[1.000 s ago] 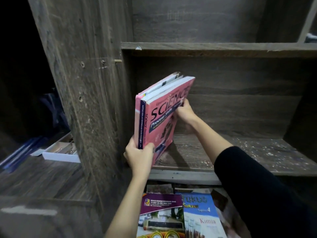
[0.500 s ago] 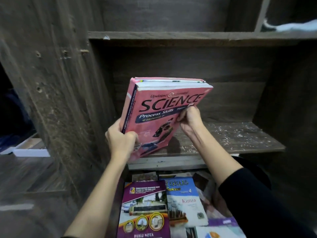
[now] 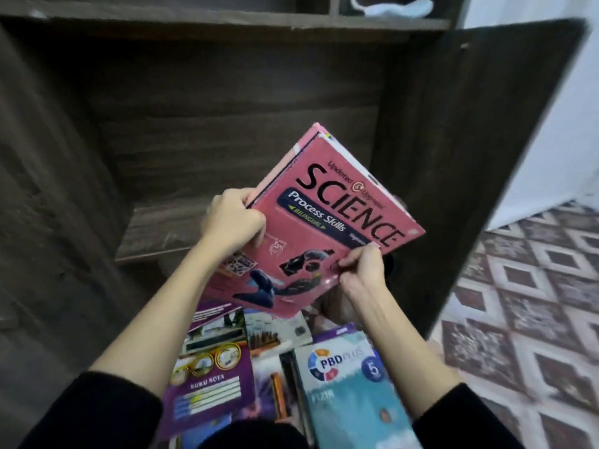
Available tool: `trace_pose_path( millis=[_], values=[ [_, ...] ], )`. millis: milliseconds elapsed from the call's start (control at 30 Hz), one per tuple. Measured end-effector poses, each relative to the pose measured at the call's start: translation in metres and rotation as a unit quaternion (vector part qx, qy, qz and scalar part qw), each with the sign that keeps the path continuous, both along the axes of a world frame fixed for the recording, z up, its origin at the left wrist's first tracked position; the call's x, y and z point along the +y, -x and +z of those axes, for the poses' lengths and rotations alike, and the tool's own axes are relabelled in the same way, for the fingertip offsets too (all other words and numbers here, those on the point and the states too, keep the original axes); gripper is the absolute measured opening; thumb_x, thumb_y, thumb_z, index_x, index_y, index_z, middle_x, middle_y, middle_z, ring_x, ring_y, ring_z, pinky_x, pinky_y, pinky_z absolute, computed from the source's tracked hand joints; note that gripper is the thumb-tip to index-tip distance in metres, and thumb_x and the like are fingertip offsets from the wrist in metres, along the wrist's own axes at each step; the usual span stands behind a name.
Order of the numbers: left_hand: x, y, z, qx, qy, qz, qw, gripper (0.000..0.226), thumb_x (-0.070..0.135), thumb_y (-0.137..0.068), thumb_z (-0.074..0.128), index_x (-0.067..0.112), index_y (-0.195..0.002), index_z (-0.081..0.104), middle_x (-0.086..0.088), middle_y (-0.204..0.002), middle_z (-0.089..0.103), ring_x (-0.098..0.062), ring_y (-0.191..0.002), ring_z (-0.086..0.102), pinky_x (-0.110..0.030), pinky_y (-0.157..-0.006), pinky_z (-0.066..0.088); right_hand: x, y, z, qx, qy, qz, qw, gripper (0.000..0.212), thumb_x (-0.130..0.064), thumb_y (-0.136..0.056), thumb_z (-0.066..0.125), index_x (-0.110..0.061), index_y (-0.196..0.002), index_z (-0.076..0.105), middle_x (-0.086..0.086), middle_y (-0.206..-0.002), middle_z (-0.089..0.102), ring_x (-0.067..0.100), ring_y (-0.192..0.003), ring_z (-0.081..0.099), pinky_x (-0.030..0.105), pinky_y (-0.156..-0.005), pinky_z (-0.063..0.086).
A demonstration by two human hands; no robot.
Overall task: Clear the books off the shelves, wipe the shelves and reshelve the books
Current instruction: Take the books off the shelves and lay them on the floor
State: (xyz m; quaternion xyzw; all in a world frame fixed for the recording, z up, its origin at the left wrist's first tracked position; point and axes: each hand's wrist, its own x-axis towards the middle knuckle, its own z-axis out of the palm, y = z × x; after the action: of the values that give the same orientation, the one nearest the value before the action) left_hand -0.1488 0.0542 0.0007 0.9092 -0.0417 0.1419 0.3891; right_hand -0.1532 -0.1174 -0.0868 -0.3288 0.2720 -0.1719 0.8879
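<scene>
We face a dark wooden bookcase (image 3: 227,124), its lower shelf board (image 3: 155,231) bare. To the right lies a patterned floor (image 3: 534,303). Below us is a pile of books, among them a teal PBD Plus book (image 3: 350,393) and a purple notebook (image 3: 207,384). Above the pile and in front of the shelf, tilted and clear of both, is the pink Science book (image 3: 324,228), with another pink cover behind it. The left hand (image 3: 231,222) grips its spine edge, fingers curled tight. The right hand (image 3: 361,270) pinches the cover's lower edge between thumb and fingers.
</scene>
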Motion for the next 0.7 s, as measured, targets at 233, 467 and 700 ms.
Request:
trace_pose_path(
  millis=[233,467,700],
  values=[
    [-0.077,-0.013,-0.086,0.195,-0.126,-0.107,0.967,0.026,0.002,-0.028,0.052,0.019,-0.047,0.056,0.002,-0.047,0.054,-0.028,-0.066,0.06,-0.023,-0.052,0.04,-0.051,0.045,-0.122,0.184,-0.071,-0.068,0.978,0.022,-0.007,-0.042,0.028,-0.014,-0.022,0.026,-0.003,-0.028,0.025,0.018,-0.048,0.023,0.025,-0.053,0.02],
    [-0.117,-0.043,-0.187,0.36,-0.192,-0.191,0.893,0.023,-0.002,-0.038,0.057,0.012,-0.056,0.055,-0.008,-0.074,0.066,-0.03,-0.079,0.062,-0.023,-0.051,0.036,-0.052,0.067,-0.224,0.325,-0.162,-0.113,0.925,0.009,-0.01,-0.036,0.03,-0.015,-0.042,0.026,-0.004,-0.032,0.022,0.019,-0.049,0.023,0.022,-0.054,0.017],
    [-0.13,-0.065,-0.277,0.405,-0.194,-0.178,0.875,0.046,0.005,-0.079,0.045,0.003,-0.125,0.051,-0.021,-0.114,0.063,-0.032,-0.106,0.059,-0.037,-0.09,0.05,-0.036,0.065,-0.275,0.419,-0.2,-0.094,0.881,0.016,-0.011,-0.059,0.039,-0.022,-0.052,0.03,0.0,-0.04,0.029,0.019,-0.045,0.03,0.027,-0.075,0.051]
  ],
)
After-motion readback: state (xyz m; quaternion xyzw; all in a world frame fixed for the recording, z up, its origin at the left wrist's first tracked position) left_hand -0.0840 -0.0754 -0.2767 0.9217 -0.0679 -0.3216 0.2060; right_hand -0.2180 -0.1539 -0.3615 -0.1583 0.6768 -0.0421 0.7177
